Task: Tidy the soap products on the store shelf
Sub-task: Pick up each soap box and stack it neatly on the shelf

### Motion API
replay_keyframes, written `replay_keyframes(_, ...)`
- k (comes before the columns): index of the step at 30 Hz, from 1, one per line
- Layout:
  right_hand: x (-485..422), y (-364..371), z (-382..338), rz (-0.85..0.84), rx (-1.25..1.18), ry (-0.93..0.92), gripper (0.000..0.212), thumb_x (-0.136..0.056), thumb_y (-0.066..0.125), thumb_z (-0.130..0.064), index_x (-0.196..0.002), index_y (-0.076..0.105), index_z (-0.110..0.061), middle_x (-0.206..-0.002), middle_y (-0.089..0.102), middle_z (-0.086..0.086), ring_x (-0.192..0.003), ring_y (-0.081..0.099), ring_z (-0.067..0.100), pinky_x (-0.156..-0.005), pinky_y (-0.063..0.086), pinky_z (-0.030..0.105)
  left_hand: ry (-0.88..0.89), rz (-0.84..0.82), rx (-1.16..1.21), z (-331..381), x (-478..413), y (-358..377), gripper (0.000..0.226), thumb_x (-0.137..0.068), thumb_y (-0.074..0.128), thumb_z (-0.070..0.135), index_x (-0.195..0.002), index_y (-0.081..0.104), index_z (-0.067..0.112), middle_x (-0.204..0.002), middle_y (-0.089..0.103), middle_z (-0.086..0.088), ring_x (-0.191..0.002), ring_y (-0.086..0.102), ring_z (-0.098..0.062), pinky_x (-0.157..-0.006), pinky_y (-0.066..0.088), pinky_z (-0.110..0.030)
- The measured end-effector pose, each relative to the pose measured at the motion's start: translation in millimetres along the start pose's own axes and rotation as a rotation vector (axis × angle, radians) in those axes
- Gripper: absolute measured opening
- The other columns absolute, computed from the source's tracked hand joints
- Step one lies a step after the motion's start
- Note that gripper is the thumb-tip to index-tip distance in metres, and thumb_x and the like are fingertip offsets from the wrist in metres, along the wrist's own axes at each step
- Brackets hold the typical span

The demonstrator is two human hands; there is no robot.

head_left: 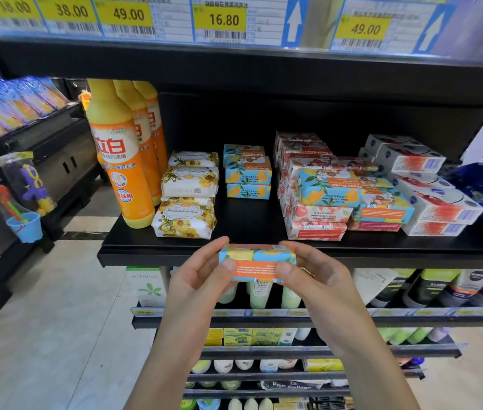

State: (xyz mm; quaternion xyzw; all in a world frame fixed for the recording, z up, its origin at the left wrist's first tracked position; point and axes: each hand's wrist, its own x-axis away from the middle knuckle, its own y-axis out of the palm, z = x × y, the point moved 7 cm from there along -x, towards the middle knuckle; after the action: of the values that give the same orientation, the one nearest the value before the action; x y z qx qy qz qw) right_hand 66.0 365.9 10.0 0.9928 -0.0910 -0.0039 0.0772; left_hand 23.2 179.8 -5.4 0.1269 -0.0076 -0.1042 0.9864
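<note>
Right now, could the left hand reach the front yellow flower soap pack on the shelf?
Probably yes, once it lets go: the left hand and right hand both hold the blue-and-orange soap box. The flower soap pack lies at the shelf front, nothing before it.

On the shelf (264,232), bottles (118,161) stand at the left edge. Just right of them sit wrapped bars (187,196), near the front. Right again, further back, is a small stack of soap boxes (247,173). A jumbled pile of boxes (323,196) lies right of centre, just beside the cartons (429,187) toward the right edge. Before the front edge, my left hand (204,276) and right hand (314,276) hold a soap box (258,263) between them.
</note>
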Motion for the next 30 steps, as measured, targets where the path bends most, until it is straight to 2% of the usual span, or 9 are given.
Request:
replay_keyframes(5,-1.0,-4.2,2.1,0.002,-0.006,-0.028,0.057,-0.068,0.094,-0.028,-0.121,0.072,-0.023,-0.115,0.076,0.003,-0.107,0.072,0.021,-0.083,0.056,0.021,-0.009,-0.029,-0.006,0.2,2.8,1.4,0.052,-0.083,0.08,0.03,-0.133,0.064,0.03,-0.123,0.074,-0.002,-0.12,0.067,-0.021,-0.104,0.05,-0.042)
replay_keyframes(9,0.7,-5.9,-1.5,-0.054,0.024,-0.115,0.064,-0.065,0.09,-0.02,-0.126,0.07,-0.023,-0.117,0.076,0.003,-0.107,0.069,0.015,-0.083,0.057,0.025,-0.026,-0.055,0.029,-0.4,3.8,2.8,0.069,-0.07,0.079,0.048,-0.136,0.063,0.034,-0.126,0.073,0.0,-0.119,0.068,-0.021,-0.103,0.05,-0.044)
replay_keyframes(12,2.8,-4.3,-5.4,-0.126,-0.006,-0.177,0.068,-0.069,0.082,0.001,-0.133,0.062,-0.013,-0.119,0.074,0.007,-0.113,0.068,0.017,-0.085,0.057,0.026,-0.041,-0.032,0.077,-0.1,4.1,2.6,0.066,-0.078,0.07,0.05,-0.135,0.063,0.02,-0.122,0.074,-0.006,-0.115,0.07,-0.024,-0.101,0.054,-0.047)
replay_keyframes(15,3.4,-2.9,-4.9,-0.176,-0.035,-0.212,0.073,-0.068,0.082,0.007,-0.135,0.061,-0.013,-0.125,0.071,0.01,-0.122,0.063,0.023,-0.092,0.056,0.031,-0.066,-0.027,0.111,-2.2,4.8,4.0,0.047,-0.094,0.067,0.043,-0.122,0.067,0.005,-0.113,0.076,-0.014,-0.108,0.073,-0.029,-0.091,0.061,-0.043)
replay_keyframes(19,4.8,2.1,-6.5,-0.238,-0.01,-0.218,0.072,-0.074,0.082,0.004,-0.139,0.057,-0.016,-0.134,0.066,0.009,-0.129,0.059,0.025,-0.098,0.054,0.032,-0.044,-0.055,0.085,-1.0,4.8,3.9,0.041,-0.086,0.064,0.027,-0.119,0.07,0.005,-0.11,0.076,-0.017,-0.101,0.074,-0.03,-0.081,0.062,-0.035)
replay_keyframes(21,4.6,4.1,-7.9,-0.244,0.014,-0.193,0.075,-0.077,0.082,0.001,-0.143,0.054,-0.02,-0.138,0.063,0.005,-0.127,0.06,0.023,-0.097,0.053,0.03,-0.03,-0.056,0.069,0.1,4.4,3.0,0.042,-0.087,0.065,0.025,-0.123,0.069,0.005,-0.111,0.076,-0.016,-0.104,0.074,-0.031,-0.085,0.062,-0.038)
replay_keyframes(23,2.7,3.1,-6.7,-0.191,0.022,-0.145,0.077,-0.077,0.087,-0.014,-0.144,0.053,-0.03,-0.139,0.063,-0.002,-0.125,0.062,0.018,-0.097,0.053,0.029,-0.017,-0.041,0.06,1.0,4.0,1.1,0.041,-0.088,0.07,0.025,-0.125,0.068,0.007,-0.112,0.076,-0.014,-0.106,0.074,-0.03,-0.091,0.06,-0.043)
replay_keyframes(26,0.8,1.5,-3.6,-0.092,0.03,-0.064,0.071,-0.073,0.087,-0.038,-0.138,0.06,-0.032,-0.131,0.068,-0.005,-0.118,0.067,0.016,-0.092,0.056,0.025,-0.013,-0.029,0.05,1.2,4.2,0.8,0.043,-0.09,0.075,0.029,-0.127,0.068,0.01,-0.115,0.076,-0.012,-0.109,0.073,-0.029,-0.098,0.054,-0.05)
replay_keyframes(30,-0.5,1.5,0.1,-0.039,-0.006,-0.017,0.05,-0.077,0.081,-0.033,-0.124,0.069,-0.02,-0.115,0.075,0.004,-0.112,0.07,0.024,-0.088,0.056,0.028,-0.02,-0.02,0.036,-0.6,3.4,-0.8,0.047,-0.09,0.076,0.028,-0.132,0.065,0.01,-0.117,0.076,-0.011,-0.113,0.071,-0.03,-0.105,0.049,-0.059)
